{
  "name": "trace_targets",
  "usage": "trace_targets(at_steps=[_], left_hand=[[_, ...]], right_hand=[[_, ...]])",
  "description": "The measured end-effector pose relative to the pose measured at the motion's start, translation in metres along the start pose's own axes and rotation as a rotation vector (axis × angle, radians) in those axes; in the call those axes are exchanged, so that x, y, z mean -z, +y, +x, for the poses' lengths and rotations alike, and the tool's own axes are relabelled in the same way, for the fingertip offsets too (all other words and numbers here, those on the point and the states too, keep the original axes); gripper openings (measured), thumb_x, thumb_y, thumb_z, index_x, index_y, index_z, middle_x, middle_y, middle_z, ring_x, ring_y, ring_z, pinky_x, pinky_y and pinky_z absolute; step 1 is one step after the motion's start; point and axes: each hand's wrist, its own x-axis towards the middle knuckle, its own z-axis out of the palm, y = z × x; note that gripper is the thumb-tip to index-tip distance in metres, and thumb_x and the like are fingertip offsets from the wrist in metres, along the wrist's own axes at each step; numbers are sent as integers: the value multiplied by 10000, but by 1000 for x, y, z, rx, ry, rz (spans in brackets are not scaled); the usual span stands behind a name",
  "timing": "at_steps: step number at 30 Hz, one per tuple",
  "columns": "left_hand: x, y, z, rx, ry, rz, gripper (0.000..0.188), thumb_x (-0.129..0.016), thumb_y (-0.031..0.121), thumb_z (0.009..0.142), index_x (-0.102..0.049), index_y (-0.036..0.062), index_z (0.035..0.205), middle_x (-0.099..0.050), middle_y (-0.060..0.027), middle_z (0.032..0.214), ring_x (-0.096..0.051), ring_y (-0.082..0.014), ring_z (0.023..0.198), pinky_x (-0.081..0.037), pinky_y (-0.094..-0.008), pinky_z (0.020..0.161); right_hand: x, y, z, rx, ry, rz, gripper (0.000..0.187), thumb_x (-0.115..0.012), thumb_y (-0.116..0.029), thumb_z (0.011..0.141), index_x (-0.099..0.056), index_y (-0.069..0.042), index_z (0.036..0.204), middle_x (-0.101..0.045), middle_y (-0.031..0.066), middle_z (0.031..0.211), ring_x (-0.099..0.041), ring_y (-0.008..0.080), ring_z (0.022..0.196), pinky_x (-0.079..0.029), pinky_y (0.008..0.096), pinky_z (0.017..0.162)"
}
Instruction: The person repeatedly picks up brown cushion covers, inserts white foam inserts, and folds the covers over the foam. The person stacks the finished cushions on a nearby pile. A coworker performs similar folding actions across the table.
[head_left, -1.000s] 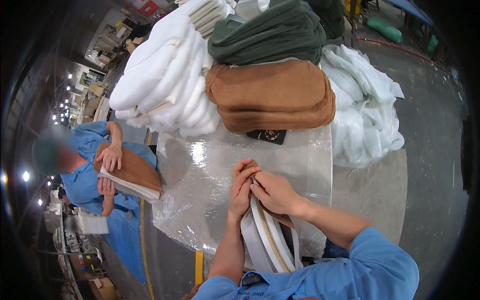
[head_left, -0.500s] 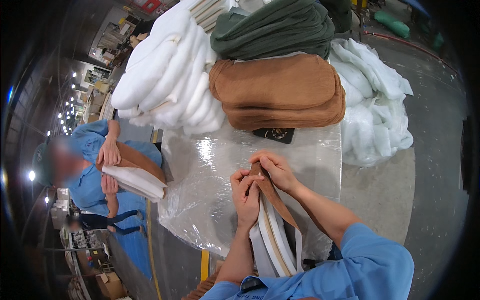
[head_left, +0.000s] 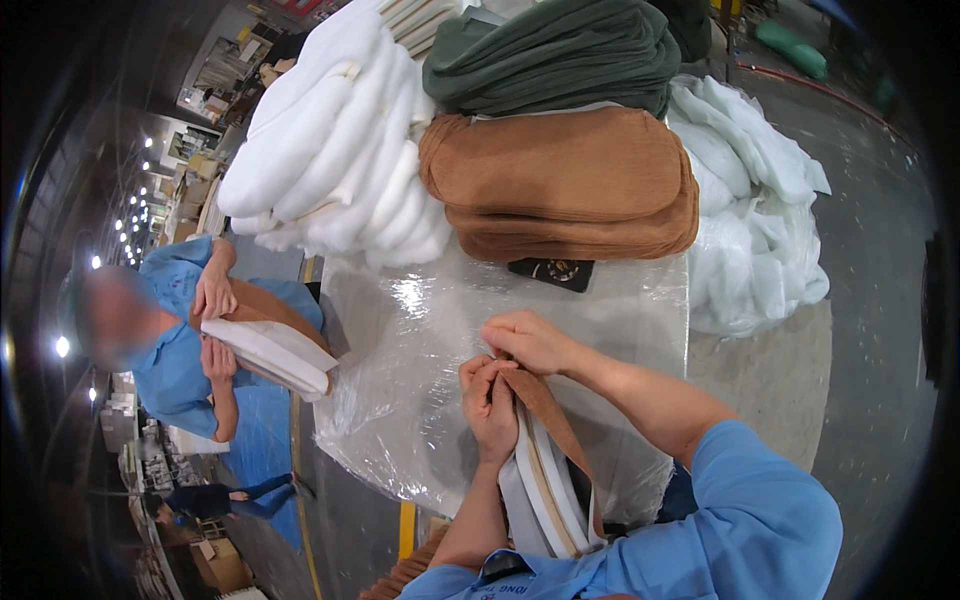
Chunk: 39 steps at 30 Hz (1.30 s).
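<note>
Near the table's front edge, my left hand (head_left: 490, 408) is closed on the upper end of a brown fabric cover (head_left: 546, 408). My right hand (head_left: 530, 343) is bent over the same end, its fingers curled tight against my left fingertips. Between the hands the fabric's edge is mostly hidden. Below them the cover hangs toward my body, open along its length. Its inside shows a white layered strip (head_left: 545, 480) with a tan band down the middle and a pale grey-white lining (head_left: 520, 515).
Ahead lie stacked brown fabric pieces (head_left: 555, 165), dark green ones (head_left: 550, 60) and white padding (head_left: 320, 140). A dark flat item (head_left: 555, 273) pokes out beneath the brown stack. Bagged white padding (head_left: 750, 230) sits right. Plastic film covers the table (head_left: 400, 400). A co-worker (head_left: 180, 330) at left holds a similar cover (head_left: 270, 350).
My right hand has moved left and slightly down, closing over the cover's end beside my left hand. My left hand has barely moved. A distant person at left has shifted position.
</note>
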Motion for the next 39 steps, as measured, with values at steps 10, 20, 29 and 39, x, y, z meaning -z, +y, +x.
trace_targets(at_steps=[10, 20, 29, 39], left_hand=[[1, -20, 45, 146, -172, -471, 319, -529, 301, 1096, -651, 60, 1265, -572, -69, 1175, -569, -198, 1066, -458, -322, 909], [-40, -41, 123, 435, -374, -253, 727, -215, 616, 1118, -333, 129, 1645, -482, -80, 1459, -531, -188, 1109, -459, -323, 972], [-29, -60, 99, 370, -231, -537, 705, -218, 549, 1139, -189, 98, 1681, -399, -50, 1595, -480, -162, 1313, -400, -319, 1111], [-37, -69, 90, 485, -346, -756, 636, -235, 499, 1153, -322, 81, 1624, -589, -101, 1341, -593, -167, 1178, -479, -307, 1004]], right_hand=[[1, 67, 12, -174, 242, 869, 743, -329, -703, 1060, -646, -32, 1087, -676, 80, 916, -652, 178, 840, -536, 317, 788], [-10, 64, 22, -103, 320, 638, 765, -307, -730, 1049, -470, -136, 1502, -621, 88, 1112, -625, 156, 890, -526, 305, 812], [-32, 24, 14, 28, 500, 257, 681, -401, -593, 1093, -430, -101, 1563, -535, 142, 1359, -503, 237, 1256, -403, 342, 1076], [1, 12, 13, 22, 463, -272, 560, -493, -393, 1065, -491, -32, 1494, -560, 252, 1366, -513, 382, 1303, -386, 423, 1132]])
